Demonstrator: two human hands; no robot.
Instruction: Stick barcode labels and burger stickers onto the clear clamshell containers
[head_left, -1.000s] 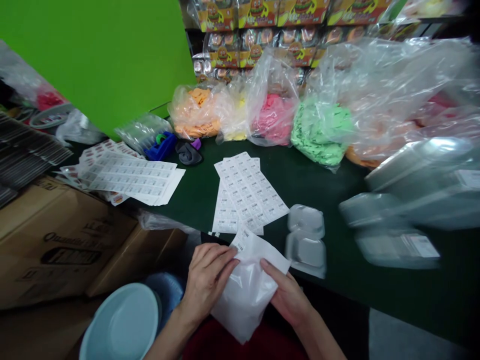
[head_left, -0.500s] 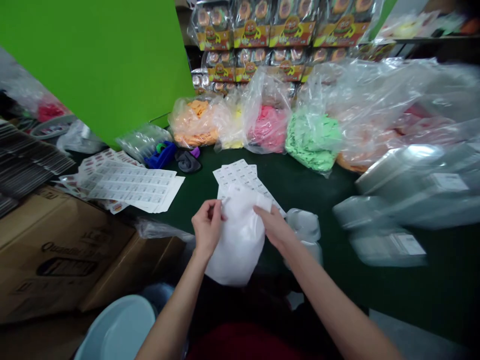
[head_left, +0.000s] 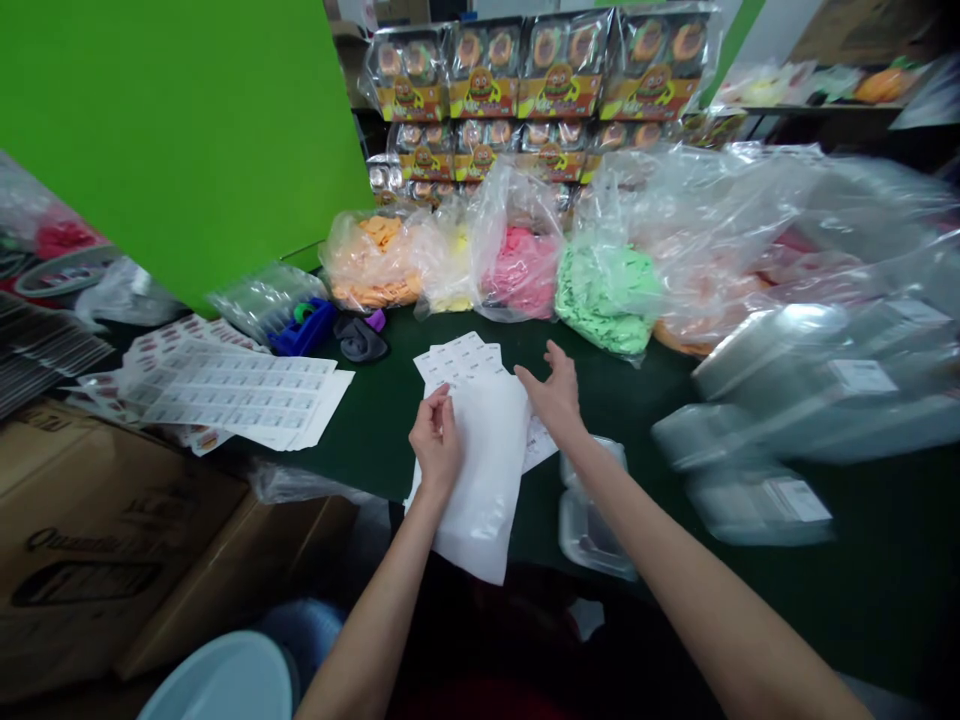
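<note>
A white sheet (head_left: 484, 480), shiny and blank on its upper face, lies over the front edge of the dark green table. Above its left side, my left hand (head_left: 437, 437) is closed, thumb and fingers pinched together; whatever they hold, if anything, is too small to make out. My right hand (head_left: 553, 393) is open just off the sheet's upper right corner, fingers apart and holding nothing. Printed label sheets (head_left: 466, 358) lie partly under the white sheet. A clear plastic clamshell box (head_left: 589, 530) stands open on the table, partly behind my right forearm.
Label sheets (head_left: 247, 395) and a blue tape dispenser (head_left: 304, 328) lie to the left. Bags of orange, pink and green pieces (head_left: 607, 290) line the back, before stacked burger packs (head_left: 484, 75). Clear boxes (head_left: 795, 380) are piled right. A carton (head_left: 97, 570) and basin (head_left: 225, 680) stand lower left.
My right hand has let go of the white sheet and opened, moving up and right. The sheet, bowed before, now lies flatter. My left hand stays pinched. The whole view has shifted slightly.
</note>
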